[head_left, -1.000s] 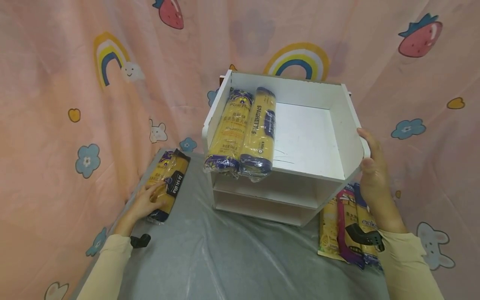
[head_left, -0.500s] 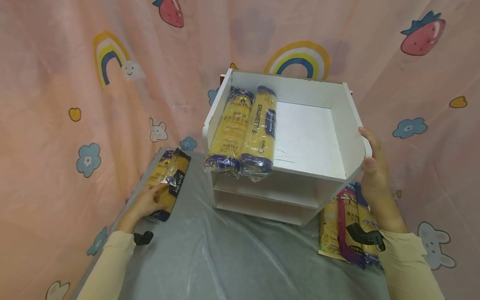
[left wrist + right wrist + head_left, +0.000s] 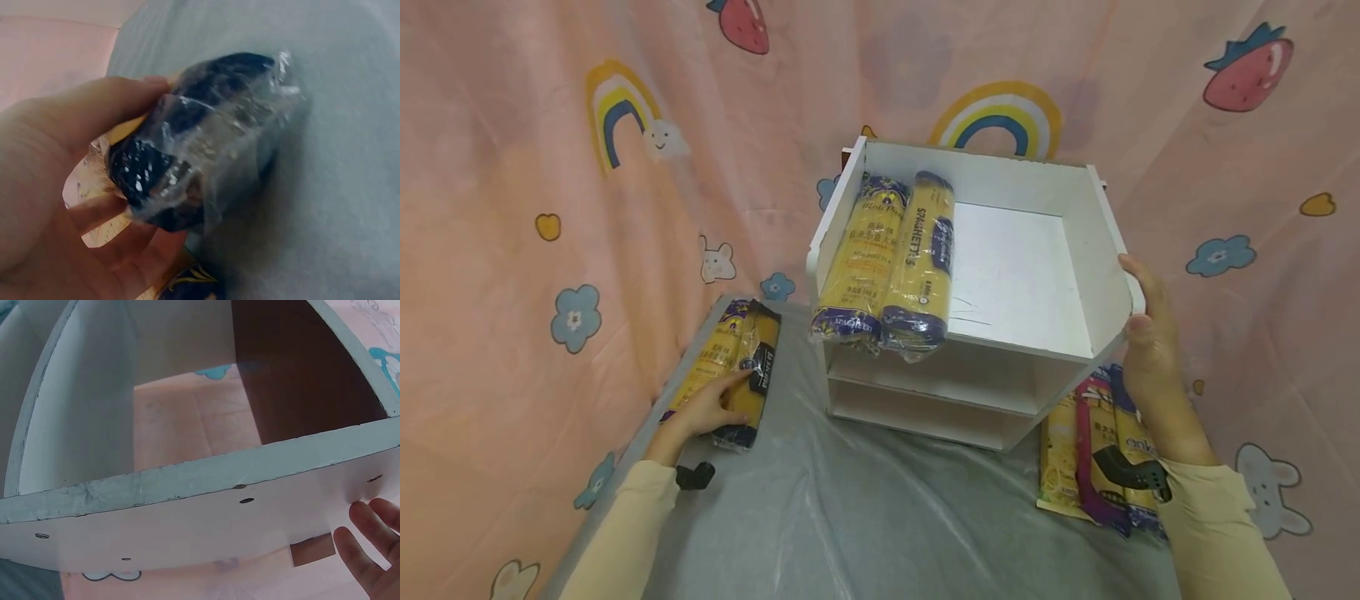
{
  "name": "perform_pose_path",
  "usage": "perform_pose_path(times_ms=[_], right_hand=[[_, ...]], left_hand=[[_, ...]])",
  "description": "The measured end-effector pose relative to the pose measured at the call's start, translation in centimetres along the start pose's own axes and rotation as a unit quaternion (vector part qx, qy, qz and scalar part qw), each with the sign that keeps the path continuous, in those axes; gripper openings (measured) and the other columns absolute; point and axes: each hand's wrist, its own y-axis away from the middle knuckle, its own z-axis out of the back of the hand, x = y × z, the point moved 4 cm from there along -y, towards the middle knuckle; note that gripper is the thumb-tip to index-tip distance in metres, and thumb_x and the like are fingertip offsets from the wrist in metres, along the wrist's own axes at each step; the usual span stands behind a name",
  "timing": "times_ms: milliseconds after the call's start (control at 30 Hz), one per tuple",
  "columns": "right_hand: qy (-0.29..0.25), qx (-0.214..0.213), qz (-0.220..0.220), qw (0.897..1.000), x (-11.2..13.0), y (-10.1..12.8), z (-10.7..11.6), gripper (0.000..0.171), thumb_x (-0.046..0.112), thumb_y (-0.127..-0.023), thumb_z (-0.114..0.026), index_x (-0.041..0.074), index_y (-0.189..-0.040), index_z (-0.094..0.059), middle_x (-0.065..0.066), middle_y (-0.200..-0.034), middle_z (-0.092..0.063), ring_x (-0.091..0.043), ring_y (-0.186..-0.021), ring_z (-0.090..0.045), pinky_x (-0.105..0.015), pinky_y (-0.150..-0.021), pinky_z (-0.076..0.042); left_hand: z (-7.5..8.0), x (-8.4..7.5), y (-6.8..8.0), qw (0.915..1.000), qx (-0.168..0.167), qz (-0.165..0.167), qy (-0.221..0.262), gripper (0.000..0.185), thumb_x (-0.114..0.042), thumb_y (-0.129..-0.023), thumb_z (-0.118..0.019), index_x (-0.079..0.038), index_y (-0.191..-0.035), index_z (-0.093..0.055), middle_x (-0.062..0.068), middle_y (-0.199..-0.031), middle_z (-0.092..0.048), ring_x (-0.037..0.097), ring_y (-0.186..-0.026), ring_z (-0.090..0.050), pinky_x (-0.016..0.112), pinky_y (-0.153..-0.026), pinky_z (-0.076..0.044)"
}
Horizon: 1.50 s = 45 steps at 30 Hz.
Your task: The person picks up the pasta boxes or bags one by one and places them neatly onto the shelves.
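Note:
In the head view my left hand grips the lower part of a spaghetti pack with a black label, on the grey cloth at left. A second spaghetti pack lies right beside it, partly behind the hand. Up close in the left wrist view, thumb and fingers curl round the held pack's dark blue wrapped end. My right hand holds the front edge of the right side panel of a white shelf unit. In the right wrist view its fingers lie against the panel's outer face.
Two spaghetti packs lie side by side on the shelf's top, along its left wall. Several more pasta packs lie on the cloth at right, partly behind the right forearm. A patterned pink curtain hangs behind the shelf.
My left hand has shifted slightly right with the black-labelled spaghetti pack, baring more of the pack beside it. The right hand stays on the shelf's side panel.

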Motion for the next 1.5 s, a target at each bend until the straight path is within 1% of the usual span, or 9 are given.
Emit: perform_pose_path(times_ms=[167, 433, 767, 933, 1067, 1200, 1333, 1400, 1500], right_hand=[[0.010, 0.001, 0.013, 1.000, 0.1, 0.1, 0.1, 0.074, 0.058, -0.096, -0.052, 0.013, -0.152, -0.036, -0.005, -0.154, -0.034, -0.017, -0.131, -0.043, -0.019, -0.100, -0.042], [0.020, 0.000, 0.020, 1.000, 0.1, 0.1, 0.0, 0.074, 0.059, -0.096, -0.052, 0.012, -0.152, -0.036, -0.003, -0.154, -0.035, -0.016, -0.131, -0.043, -0.019, -0.101, -0.042], [0.017, 0.001, 0.005, 1.000, 0.0, 0.2, 0.0, 0.074, 0.059, -0.095, -0.053, 0.014, -0.152, -0.036, -0.001, -0.155, -0.034, -0.019, -0.135, -0.039, -0.023, -0.108, -0.040], [0.016, 0.001, 0.001, 1.000, 0.1, 0.1, 0.0, 0.074, 0.059, -0.095, -0.053, 0.015, -0.152, -0.036, -0.001, -0.156, -0.034, -0.020, -0.135, -0.039, -0.024, -0.109, -0.040], [0.015, 0.003, 0.011, 1.000, 0.1, 0.1, 0.0, 0.073, 0.058, -0.096, -0.052, 0.013, -0.152, -0.036, -0.002, -0.155, -0.034, -0.019, -0.134, -0.041, -0.021, -0.105, -0.041], [0.021, 0.003, 0.017, 1.000, 0.2, 0.1, 0.1, 0.073, 0.057, -0.097, -0.051, 0.013, -0.152, -0.036, -0.002, -0.155, -0.035, -0.019, -0.134, -0.041, -0.020, -0.105, -0.041], [0.021, -0.001, 0.014, 1.000, 0.2, 0.1, 0.1, 0.072, 0.057, -0.097, -0.051, 0.013, -0.152, -0.037, -0.002, -0.154, -0.035, -0.018, -0.133, -0.042, -0.020, -0.104, -0.042], [0.017, -0.002, 0.009, 1.000, 0.2, 0.1, 0.1, 0.072, 0.057, -0.096, -0.052, 0.013, -0.152, -0.037, -0.002, -0.155, -0.035, -0.019, -0.134, -0.041, -0.022, -0.107, -0.040], [0.019, -0.002, 0.004, 1.000, 0.2, 0.2, 0.1, 0.073, 0.058, -0.096, -0.052, 0.014, -0.152, -0.036, -0.001, -0.156, -0.034, -0.019, -0.136, -0.039, -0.025, -0.111, -0.038]], left_hand=[[-0.1, 0.1, -0.1, 1.0000, 0.002, 0.000, 0.002, 0.083, -0.022, -0.082, -0.079, -0.005, -0.152, -0.037, 0.031, -0.148, -0.043, 0.052, -0.133, -0.044, 0.067, -0.105, -0.036], [0.1, 0.0, -0.2, 0.9982, 0.016, 0.058, 0.006, 0.088, -0.024, -0.079, -0.082, -0.012, -0.153, -0.035, 0.030, -0.138, -0.053, 0.034, -0.105, -0.057, 0.054, -0.091, -0.046], [0.1, -0.5, -0.3, 0.9989, 0.007, 0.041, 0.019, 0.088, -0.023, -0.076, -0.085, -0.010, -0.151, -0.040, 0.030, -0.137, -0.056, 0.034, -0.106, -0.060, 0.052, -0.089, -0.049], [-0.1, 0.0, -0.1, 0.9966, -0.001, 0.035, 0.075, 0.087, -0.023, -0.079, -0.083, -0.009, -0.152, -0.039, 0.029, -0.138, -0.055, 0.039, -0.109, -0.063, 0.055, -0.094, -0.050], [-0.1, 0.3, 0.2, 0.9857, 0.013, 0.036, 0.164, 0.084, -0.021, -0.084, -0.079, -0.009, -0.154, -0.034, 0.030, -0.135, -0.058, 0.027, -0.104, -0.065, 0.044, -0.092, -0.053], [0.0, 0.1, 0.5, 0.9675, 0.028, 0.033, 0.249, 0.080, -0.017, -0.089, -0.074, -0.007, -0.155, -0.031, 0.034, -0.145, -0.046, 0.034, -0.116, -0.062, 0.033, -0.091, -0.054], [0.3, -0.2, 0.8, 0.9576, 0.020, 0.042, 0.284, 0.077, -0.018, -0.090, -0.073, -0.008, -0.154, -0.032, 0.032, -0.154, -0.034, 0.044, -0.127, -0.053, 0.020, -0.085, -0.052], [0.5, -0.4, 0.9, 0.9590, 0.008, 0.046, 0.279, 0.075, -0.022, -0.090, -0.073, -0.009, -0.154, -0.035, 0.027, -0.159, -0.026, 0.046, -0.136, -0.043, 0.014, -0.085, -0.048], [0.8, -0.7, 1.0, 0.9524, 0.003, 0.051, 0.300, 0.073, -0.023, -0.091, -0.072, -0.012, -0.154, -0.035, 0.023, -0.161, -0.026, 0.039, -0.133, -0.047, 0.014, -0.084, -0.048]])
